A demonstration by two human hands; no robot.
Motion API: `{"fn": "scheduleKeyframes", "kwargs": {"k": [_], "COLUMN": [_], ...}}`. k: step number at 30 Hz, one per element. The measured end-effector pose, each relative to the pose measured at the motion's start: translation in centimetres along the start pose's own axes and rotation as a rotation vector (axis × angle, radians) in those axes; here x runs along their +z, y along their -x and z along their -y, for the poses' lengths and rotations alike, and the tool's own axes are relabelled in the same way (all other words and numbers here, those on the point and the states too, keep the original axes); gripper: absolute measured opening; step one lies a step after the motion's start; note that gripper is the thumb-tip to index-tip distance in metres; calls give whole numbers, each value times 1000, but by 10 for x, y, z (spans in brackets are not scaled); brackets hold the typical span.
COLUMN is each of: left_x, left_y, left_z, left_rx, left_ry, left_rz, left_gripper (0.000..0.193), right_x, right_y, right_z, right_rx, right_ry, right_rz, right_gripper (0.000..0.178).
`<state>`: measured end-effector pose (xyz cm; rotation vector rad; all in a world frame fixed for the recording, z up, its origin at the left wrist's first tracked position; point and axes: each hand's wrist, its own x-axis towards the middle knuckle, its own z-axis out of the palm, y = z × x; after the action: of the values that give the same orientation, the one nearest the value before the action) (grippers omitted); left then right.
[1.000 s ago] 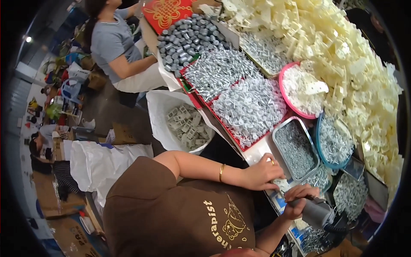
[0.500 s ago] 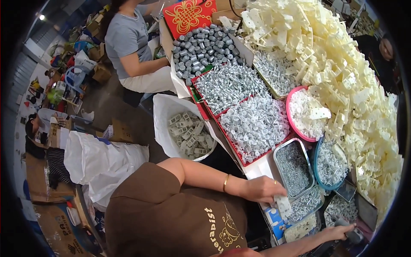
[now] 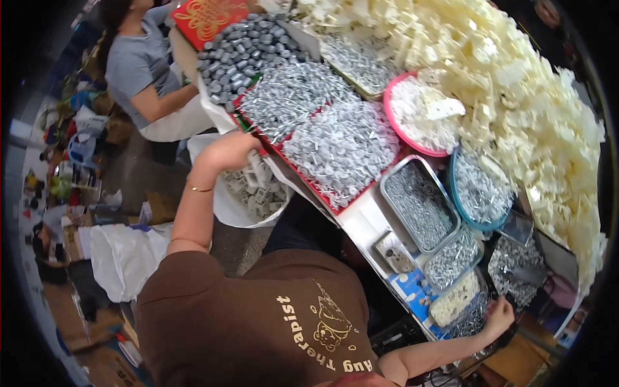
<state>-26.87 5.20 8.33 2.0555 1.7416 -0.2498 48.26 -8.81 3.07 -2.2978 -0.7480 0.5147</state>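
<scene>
My left hand point(image 3: 229, 151) hangs over a white sack point(image 3: 222, 208) at the left edge of the table, its fingers closed on a white plastic block point(image 3: 256, 169), smeared by motion. Many similar white blocks point(image 3: 248, 197) lie inside the sack. Over at the lower right, my right hand point(image 3: 498, 317) has its fingers curled together beside a clear tray of dark small metal parts point(image 3: 469, 317); what they hold, if anything, does not show. A small metal fixture point(image 3: 394, 251) stands on the table between the two hands, untouched.
Red trays of clear-capped nails point(image 3: 342, 151), grey cylinders point(image 3: 248, 55), a metal tray of tiny screws point(image 3: 419, 203), a pink bowl point(image 3: 422, 116) and a blue bowl point(image 3: 483, 193) crowd the table. Cream plastic parts point(image 3: 503, 84) pile high behind. A person point(image 3: 145, 74) sits at the far left.
My left hand has swung from the fixture to the sack, carrying the white block. My right hand has left a grey object at the lower right and moved to the small-parts tray. The view has shifted.
</scene>
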Motion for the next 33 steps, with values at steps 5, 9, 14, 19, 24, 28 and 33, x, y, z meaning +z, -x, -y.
{"fn": "scheduleKeyframes", "kwargs": {"k": [5,9,14,19,24,28,33], "left_x": [-7,5,1,-16,-17,-8,-17], "left_y": [-28,-91,-177,-242,-246,-238,-202], "left_z": [-55,-124,-202,-217,-228,-236,-226], "left_rx": [160,470,671,544,583,589,553], "left_ry": [279,304,374,296,315,198,761], "left_rz": [-203,-541,-933,-1133,-1093,-1061,-948], "left_gripper": [13,15,22,26,32,36,52], "right_x": [34,41,39,41,54,52,38], "right_y": [76,79,79,83,91,91,105], "right_z": [-23,-16,-26,-34,-10,4,11], "right_rx": [-119,-71,-139,-137,-235,-212,-88], "right_ry": [679,651,589,399,466,384,501], "right_rz": [-170,-162,-287,-430,-579,-546,-444], "right_gripper": [19,17,14,22,20,18,15]}}
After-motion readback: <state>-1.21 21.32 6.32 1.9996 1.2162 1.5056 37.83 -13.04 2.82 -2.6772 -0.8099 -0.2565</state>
